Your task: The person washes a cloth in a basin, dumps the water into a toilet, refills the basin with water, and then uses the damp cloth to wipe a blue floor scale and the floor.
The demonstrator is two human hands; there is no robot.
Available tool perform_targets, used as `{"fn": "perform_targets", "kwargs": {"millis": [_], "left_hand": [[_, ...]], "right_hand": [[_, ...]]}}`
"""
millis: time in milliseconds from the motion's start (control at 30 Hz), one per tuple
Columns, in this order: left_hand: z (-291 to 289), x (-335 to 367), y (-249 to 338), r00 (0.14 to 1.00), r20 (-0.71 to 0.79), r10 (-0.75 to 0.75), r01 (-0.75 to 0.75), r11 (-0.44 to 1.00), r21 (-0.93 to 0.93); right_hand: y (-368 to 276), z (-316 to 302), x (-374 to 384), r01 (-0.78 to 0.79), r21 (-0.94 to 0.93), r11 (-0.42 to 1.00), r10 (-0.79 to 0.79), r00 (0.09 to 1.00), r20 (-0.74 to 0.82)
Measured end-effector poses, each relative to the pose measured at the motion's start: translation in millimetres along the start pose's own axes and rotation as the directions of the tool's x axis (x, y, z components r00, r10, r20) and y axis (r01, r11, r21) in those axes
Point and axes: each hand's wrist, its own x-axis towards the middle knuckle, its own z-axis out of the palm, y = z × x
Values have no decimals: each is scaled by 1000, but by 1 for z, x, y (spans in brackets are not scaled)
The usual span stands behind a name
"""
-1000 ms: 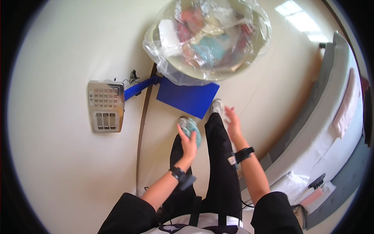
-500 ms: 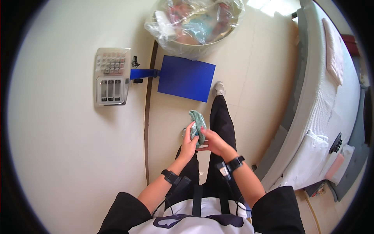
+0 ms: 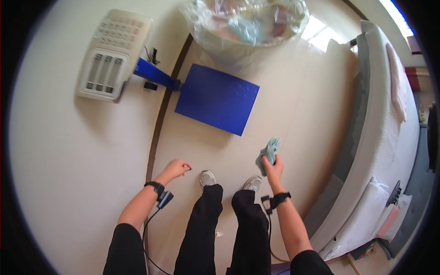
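Note:
A crumpled pale green cloth (image 3: 267,156) is gripped in my right hand (image 3: 275,172), raised over the floor to the right of the blue platform. The fingers of that hand are closed round the lower part of the cloth. My left hand (image 3: 174,169) is off to the left near the wall, its fingertips pinched together. A small dark blue thing (image 3: 189,169) shows at those fingertips; its kind is too small to make out. The blue platform scale (image 3: 217,98) stands on the floor ahead of both hands, its keypad display head (image 3: 110,55) to the left.
Beyond the scale is a round bin (image 3: 247,43) lined with clear plastic, holding mixed coloured items. A bed (image 3: 366,151) with a white cover runs along the right, bearing folded cloths. The wall (image 3: 59,151) rises on the left. My shoes (image 3: 207,178) are below the hands.
My hands have moved apart: the right one carries the green cloth to the right, the left one has gone left. Both feet now stand side by side, and the view has shifted.

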Motion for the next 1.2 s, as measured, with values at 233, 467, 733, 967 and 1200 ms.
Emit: {"fn": "perform_targets", "kwargs": {"millis": [233, 467, 733, 967, 1200], "left_hand": [[52, 178, -27, 966, 50, 253, -228, 751, 619], [4, 232, 30, 708, 222, 670, -530, 297, 794], [-8, 246, 67, 486, 197, 852, -337, -25, 941], [23, 244, 59, 654, 17, 756, -176, 130, 976], [39, 266, 54, 525, 27, 851, -150, 61, 987]], "right_hand": [[253, 19, 83, -307, -329, 893, 114, 861, -495], [422, 3, 77, -574, -363, 734, 71, 596, -800], [417, 1, 75, -427, -667, 610, -351, 609, -711], [389, -2, 92, -565, -562, 604, -206, 570, -795], [330, -1, 238, -284, -617, 734, -412, 535, -738]]}}
